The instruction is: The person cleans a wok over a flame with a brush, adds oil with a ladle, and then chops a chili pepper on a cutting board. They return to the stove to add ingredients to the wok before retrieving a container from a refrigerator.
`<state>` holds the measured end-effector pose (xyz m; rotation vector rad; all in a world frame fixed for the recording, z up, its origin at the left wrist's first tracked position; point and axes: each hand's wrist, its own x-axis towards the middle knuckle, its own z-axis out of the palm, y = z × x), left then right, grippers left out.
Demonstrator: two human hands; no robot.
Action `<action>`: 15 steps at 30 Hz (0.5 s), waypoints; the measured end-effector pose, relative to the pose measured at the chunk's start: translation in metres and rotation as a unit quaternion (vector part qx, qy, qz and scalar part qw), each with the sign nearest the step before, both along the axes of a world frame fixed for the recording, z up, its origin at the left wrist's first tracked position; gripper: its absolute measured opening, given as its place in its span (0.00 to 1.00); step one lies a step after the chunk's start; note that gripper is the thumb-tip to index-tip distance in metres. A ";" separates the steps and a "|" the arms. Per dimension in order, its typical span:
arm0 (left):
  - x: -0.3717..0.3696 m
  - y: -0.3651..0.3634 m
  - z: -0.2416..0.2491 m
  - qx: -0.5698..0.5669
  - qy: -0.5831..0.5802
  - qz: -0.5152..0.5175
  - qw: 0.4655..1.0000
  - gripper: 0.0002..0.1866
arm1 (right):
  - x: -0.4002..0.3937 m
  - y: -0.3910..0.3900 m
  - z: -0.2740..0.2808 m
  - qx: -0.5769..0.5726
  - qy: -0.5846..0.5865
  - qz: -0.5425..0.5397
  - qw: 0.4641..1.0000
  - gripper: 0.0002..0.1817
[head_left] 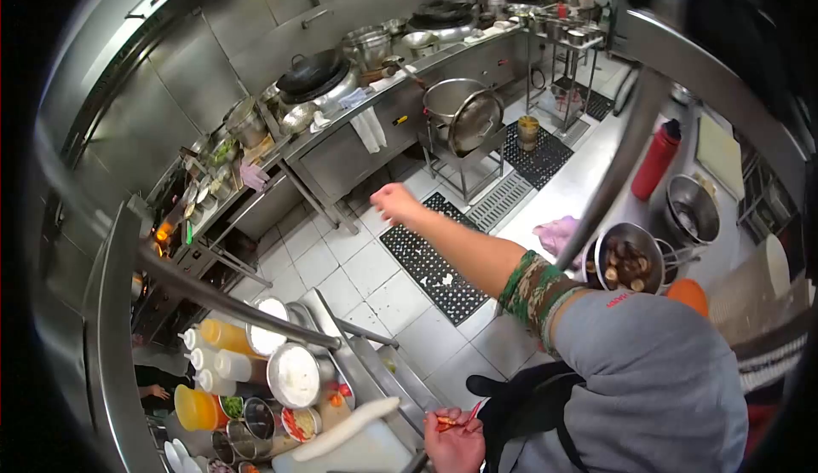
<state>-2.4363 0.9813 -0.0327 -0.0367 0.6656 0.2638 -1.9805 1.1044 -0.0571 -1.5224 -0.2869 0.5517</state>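
My left hand (456, 447) is at the bottom of the view, in front of my black apron. Its fingers are closed around thin red chilli peppers (446, 423), whose ends stick out past the fingertips. My right arm reaches out over the tiled floor, and my right hand (394, 204) is far from the board, fingers curled; what they hold, if anything, is hidden. Beside my left hand lies a white cutting board (362, 454) with a long pale white vegetable (345, 430) across it. Cut red and orange pieces (339, 395) lie beyond the vegetable.
Squeeze bottles (204, 360), a bowl of white powder (294, 376) and small ingredient tubs crowd the counter's left. Behind my right arm, a bowl of mushrooms (629, 258) and a red bottle (657, 159) stand on another counter. Across the floor is a wok range (315, 77); metal posts frame my workspace.
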 end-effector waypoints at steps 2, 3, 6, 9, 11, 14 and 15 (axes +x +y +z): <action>0.024 0.019 0.011 0.008 0.072 0.002 0.997 0.13 | 0.055 -0.005 -0.027 0.008 0.056 -0.042 0.998 0.09; 0.034 0.031 0.013 0.030 0.064 0.002 0.997 0.13 | 0.081 -0.009 -0.047 -0.007 0.067 -0.066 0.995 0.07; 0.053 0.067 0.003 0.073 0.015 -0.027 0.997 0.13 | 0.144 -0.028 -0.113 -0.028 0.152 -0.177 0.972 0.08; 0.104 0.100 0.036 0.121 0.063 0.013 0.991 0.13 | 0.203 -0.051 -0.186 -0.013 0.139 -0.197 0.970 0.13; 0.115 0.141 -0.006 0.170 0.119 0.038 0.977 0.15 | 0.238 -0.062 -0.196 -0.052 0.167 -0.157 0.972 0.11; 0.197 0.169 0.054 0.181 0.172 0.031 0.968 0.16 | 0.295 -0.056 -0.218 -0.059 0.174 -0.217 0.959 0.11; 0.223 0.184 0.056 0.193 0.172 0.023 0.966 0.16 | 0.315 -0.050 -0.225 -0.053 0.169 -0.257 0.950 0.11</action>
